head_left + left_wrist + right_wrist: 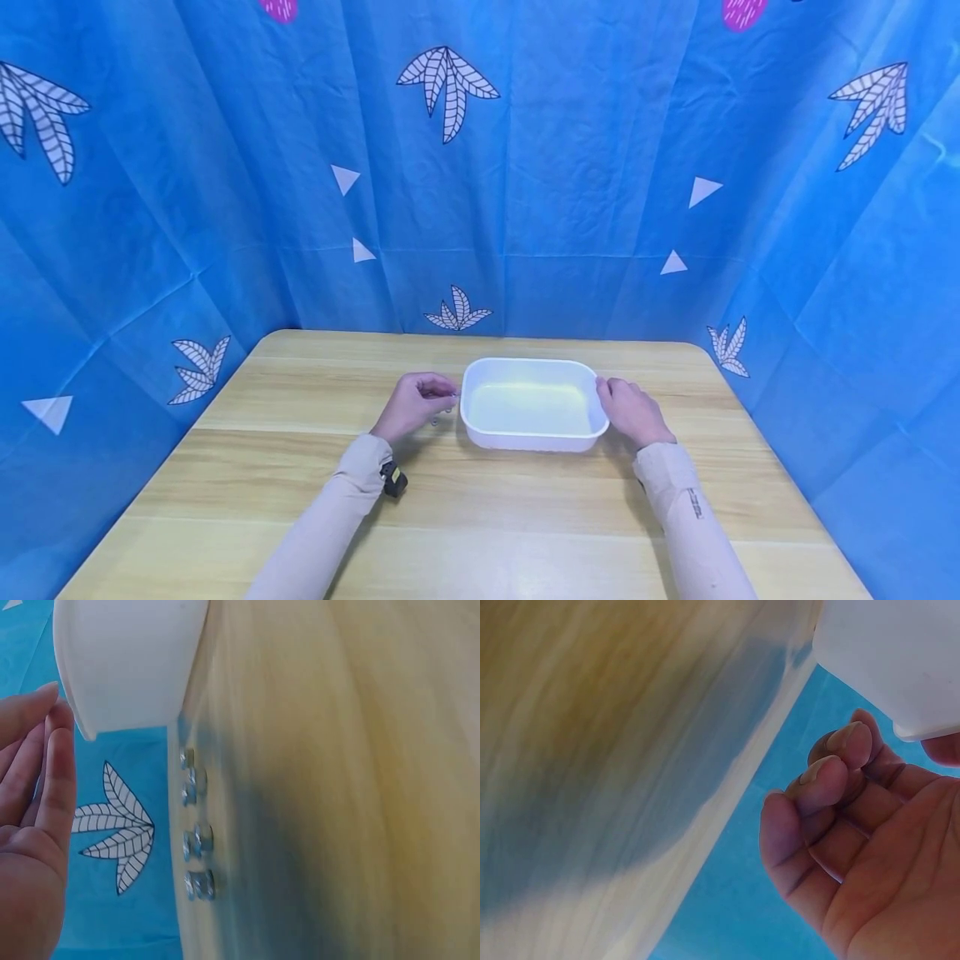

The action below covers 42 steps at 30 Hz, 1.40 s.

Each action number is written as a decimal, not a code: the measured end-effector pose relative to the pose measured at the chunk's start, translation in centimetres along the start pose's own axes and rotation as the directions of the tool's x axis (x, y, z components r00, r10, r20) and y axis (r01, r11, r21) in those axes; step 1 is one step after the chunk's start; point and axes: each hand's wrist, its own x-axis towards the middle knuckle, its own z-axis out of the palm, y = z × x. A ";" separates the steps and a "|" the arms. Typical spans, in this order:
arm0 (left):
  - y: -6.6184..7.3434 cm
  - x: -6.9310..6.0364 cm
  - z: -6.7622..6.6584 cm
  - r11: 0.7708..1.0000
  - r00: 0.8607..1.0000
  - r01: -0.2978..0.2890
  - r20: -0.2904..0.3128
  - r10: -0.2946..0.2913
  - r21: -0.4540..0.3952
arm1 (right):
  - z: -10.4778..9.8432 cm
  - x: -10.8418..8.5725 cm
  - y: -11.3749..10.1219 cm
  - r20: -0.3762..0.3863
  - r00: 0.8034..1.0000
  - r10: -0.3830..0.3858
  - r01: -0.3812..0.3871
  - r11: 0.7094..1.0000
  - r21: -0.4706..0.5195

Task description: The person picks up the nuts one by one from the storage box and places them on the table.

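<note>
A white, rounded rectangular plastic basin (536,440) stands on the wooden table, its white floor showing. At its right end my right hand (636,410) holds the rim. The right wrist view shows the thumb at the rim of the basin (900,660) and the other fingers curled below. By the left end is my left hand (416,406), fingertips drawn together close to the rim. Whether they pinch something small cannot be made out. Below the left hand (34,817), several small shiny metal pieces (202,838), resembling nuts, lie on the table.
The wood-grain table (480,533) extends around the basin. A blue curtain (570,183) with leaf prints hangs behind the table and along both sides. A small black device (393,480) sits at the left wrist.
</note>
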 end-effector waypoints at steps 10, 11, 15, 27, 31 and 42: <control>-1.1 0.1 -0.4 0.997 0.999 0.010 0.033 -0.012 0.073 | 0.0 -0.1 0.1 -0.003 1.000 -0.002 0.002 1.000 0.010; -1.2 0.1 -0.4 0.996 0.999 0.017 0.040 -0.020 0.082 | 0.0 -0.1 0.1 -0.003 1.000 -0.004 0.004 1.000 0.010; -1.4 0.4 -0.4 0.991 0.994 0.065 0.079 -0.074 0.117 | 0.0 -0.1 0.0 -0.008 1.000 -0.004 0.004 1.000 0.010; -2.1 1.1 -0.2 0.972 0.984 0.022 0.169 -0.063 0.235 | 0.0 -0.1 -0.2 0.007 1.000 0.000 0.000 1.000 0.024; -2.1 1.4 -0.1 0.960 0.980 -0.002 0.190 -0.054 0.281 | -0.1 0.0 -0.1 0.012 1.000 0.003 -0.003 1.000 0.022; -1.5 1.8 0.8 0.919 0.974 -0.065 0.226 -0.027 0.389 | 0.0 -0.1 -0.1 0.018 1.000 0.004 -0.004 1.000 0.021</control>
